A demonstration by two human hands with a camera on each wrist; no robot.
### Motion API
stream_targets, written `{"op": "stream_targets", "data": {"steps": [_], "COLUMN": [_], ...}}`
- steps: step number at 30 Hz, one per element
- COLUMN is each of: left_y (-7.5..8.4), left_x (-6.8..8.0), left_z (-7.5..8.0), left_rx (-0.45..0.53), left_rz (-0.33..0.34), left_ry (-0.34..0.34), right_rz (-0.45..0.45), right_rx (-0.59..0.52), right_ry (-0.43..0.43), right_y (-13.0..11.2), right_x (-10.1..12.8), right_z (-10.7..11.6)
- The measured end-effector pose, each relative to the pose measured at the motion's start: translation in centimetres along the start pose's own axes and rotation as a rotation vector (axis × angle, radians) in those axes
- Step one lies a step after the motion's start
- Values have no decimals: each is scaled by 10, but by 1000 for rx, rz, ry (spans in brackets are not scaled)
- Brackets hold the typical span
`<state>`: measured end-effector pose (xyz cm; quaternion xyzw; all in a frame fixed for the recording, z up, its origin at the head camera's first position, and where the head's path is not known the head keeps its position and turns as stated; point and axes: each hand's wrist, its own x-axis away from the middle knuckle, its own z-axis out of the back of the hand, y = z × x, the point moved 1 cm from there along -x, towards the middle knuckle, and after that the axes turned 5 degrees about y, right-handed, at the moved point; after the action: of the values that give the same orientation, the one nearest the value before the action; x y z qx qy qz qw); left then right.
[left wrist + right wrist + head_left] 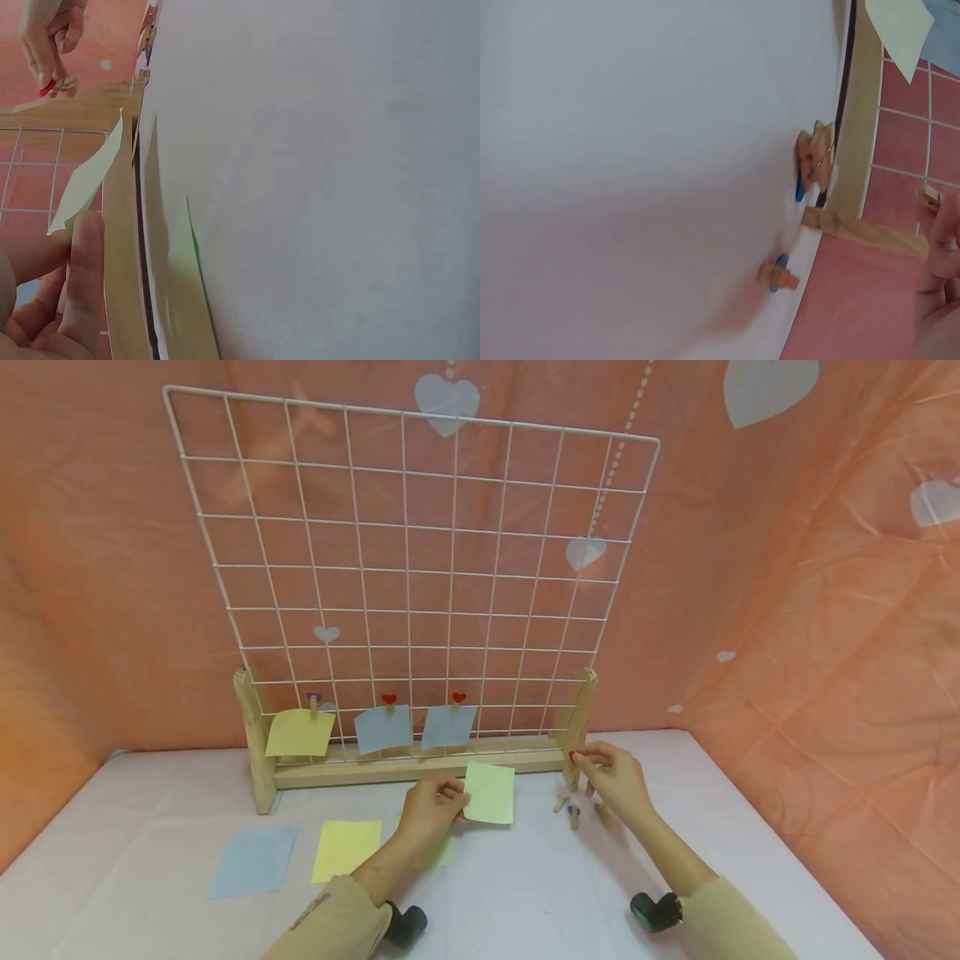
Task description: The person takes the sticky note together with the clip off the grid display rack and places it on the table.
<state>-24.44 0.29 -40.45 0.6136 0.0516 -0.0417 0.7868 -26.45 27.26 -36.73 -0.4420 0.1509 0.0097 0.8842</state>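
Observation:
My left hand pinches the left edge of a pale green note and holds it upright just above the table, in front of the wooden base of a white wire grid. In the left wrist view the note stands edge-on above my fingers. Over by the stand's right post, my right hand pinches a small wooden peg with a red heart. Three loose pegs lie on the table below that hand, and two of them show in the right wrist view.
Three notes hang from heart pegs on the grid's bottom rows: yellow, blue, blue. On the white table lie a blue note, a yellow note and a green one partly under my left wrist.

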Motion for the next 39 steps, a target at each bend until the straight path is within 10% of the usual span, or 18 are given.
{"op": "stream_targets", "data": {"steps": [39], "left_y": [0], "left_x": [25], "left_z": [-4], "left_rx": [-80], "left_rz": [87], "left_ry": [-130], "right_rz": [-217], "right_rx": [82], "right_ry": [-95], "right_y": [34], "right_x": [4], "right_z": [13]}}
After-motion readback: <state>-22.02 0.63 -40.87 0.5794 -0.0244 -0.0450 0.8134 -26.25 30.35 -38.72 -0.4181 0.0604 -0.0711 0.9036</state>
